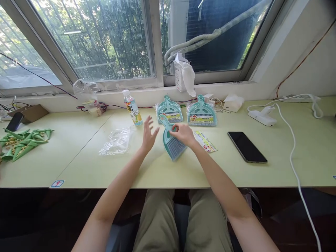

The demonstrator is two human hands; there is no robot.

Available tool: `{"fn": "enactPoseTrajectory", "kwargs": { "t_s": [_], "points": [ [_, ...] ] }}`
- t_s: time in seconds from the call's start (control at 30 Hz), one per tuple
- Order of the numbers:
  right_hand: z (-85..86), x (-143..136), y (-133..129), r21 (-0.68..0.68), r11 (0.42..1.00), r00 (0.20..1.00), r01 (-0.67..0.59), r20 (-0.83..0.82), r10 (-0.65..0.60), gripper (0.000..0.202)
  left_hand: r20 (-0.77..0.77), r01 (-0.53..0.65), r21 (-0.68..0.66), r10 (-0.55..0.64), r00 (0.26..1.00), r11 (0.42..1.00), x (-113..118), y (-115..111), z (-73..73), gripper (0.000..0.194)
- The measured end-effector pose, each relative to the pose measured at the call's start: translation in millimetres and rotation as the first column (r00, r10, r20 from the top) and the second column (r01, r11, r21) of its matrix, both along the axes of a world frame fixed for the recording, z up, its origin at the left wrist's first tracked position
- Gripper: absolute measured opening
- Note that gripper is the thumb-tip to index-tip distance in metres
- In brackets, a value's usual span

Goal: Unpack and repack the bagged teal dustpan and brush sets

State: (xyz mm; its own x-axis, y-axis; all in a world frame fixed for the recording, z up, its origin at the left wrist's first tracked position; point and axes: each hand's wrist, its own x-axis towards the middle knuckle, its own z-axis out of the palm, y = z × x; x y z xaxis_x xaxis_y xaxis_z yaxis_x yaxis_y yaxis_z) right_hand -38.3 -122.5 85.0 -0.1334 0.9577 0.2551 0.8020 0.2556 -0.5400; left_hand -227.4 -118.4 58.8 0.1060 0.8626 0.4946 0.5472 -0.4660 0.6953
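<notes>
A mint-green hand brush (175,147) with grey bristles lies at an angle in front of me, its looped handle pointing away. It may have a matching dustpan under it; I cannot tell. My right hand (184,134) pinches its upper right edge between thumb and index finger. To the left of the brush, my left hand (149,135) is raised with its fingers spread, holding nothing. Just behind stand two bagged brush-and-dustpan sets, one on the left (170,111) and one on the right (201,113). A printed card (205,141) lies beside my right wrist.
A crumpled clear plastic bag (115,141) and a drink bottle (133,108) are to the left. On the right lie a black phone (247,147) and a white power strip (262,117) with a trailing cable. Green cone-shaped items (25,141) are heaped far left.
</notes>
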Motion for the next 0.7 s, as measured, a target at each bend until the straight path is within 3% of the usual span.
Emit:
{"fn": "enactPoseTrajectory", "kwargs": {
  "t_s": [0.03,0.1,0.17,0.23,0.27,0.33,0.4,0.47,0.53,0.7],
  "points": [
    [-0.2,-3,0,0.039,0.998,0.998,0.039,-0.053,-0.037,0.025,0.113,0.110,-0.139,-0.094,0.989,0.984,3,-1,1.8,0.053],
    [-1.1,-6,0,0.084,0.995,0.990,0.051,-0.132,-0.040,0.024,0.280,0.345,-0.343,-0.256,0.925,0.874,8,-4,1.7,0.055],
    [-0.9,-1,3,0.064,0.997,0.981,-0.036,-0.187,0.047,0.024,0.368,0.446,-0.406,-0.304,0.879,0.797,12,-6,-1.8,0.063],
    [0.4,16,10,-0.005,0.994,0.967,-0.112,-0.230,0.108,0.027,0.413,0.438,-0.419,-0.262,0.872,0.795,13,-7,-5.7,0.072],
    [0.8,29,14,-0.034,0.996,0.969,-0.078,-0.238,0.068,0.027,0.431,0.428,-0.432,-0.235,0.871,0.794,12,-6,-7.1,0.073],
    [-0.7,57,22,-0.024,0.991,0.986,0.132,-0.103,-0.134,0.021,0.463,0.411,-0.461,-0.182,0.867,0.786,8,-4,-8.4,0.069],
    [-6.4,83,31,-0.023,0.958,0.950,0.285,0.139,-0.279,0.017,0.482,0.397,-0.478,-0.144,0.864,0.784,3,-1,-8.6,0.063],
    [-15.0,100,36,-0.109,0.949,0.919,0.295,0.306,-0.250,0.030,0.497,0.391,-0.486,-0.121,0.859,0.782,-1,2,-8.5,0.059],
    [-23.0,109,40,-0.207,0.941,0.911,0.267,0.372,-0.177,0.039,0.510,0.388,-0.495,-0.101,0.854,0.777,-3,3,-8.5,0.056],
    [-30.1,116,43,-0.390,0.894,0.944,0.220,0.315,-0.095,0.040,0.521,0.399,-0.526,-0.087,0.849,0.751,-5,4,-7.8,0.056]
  ]
}}
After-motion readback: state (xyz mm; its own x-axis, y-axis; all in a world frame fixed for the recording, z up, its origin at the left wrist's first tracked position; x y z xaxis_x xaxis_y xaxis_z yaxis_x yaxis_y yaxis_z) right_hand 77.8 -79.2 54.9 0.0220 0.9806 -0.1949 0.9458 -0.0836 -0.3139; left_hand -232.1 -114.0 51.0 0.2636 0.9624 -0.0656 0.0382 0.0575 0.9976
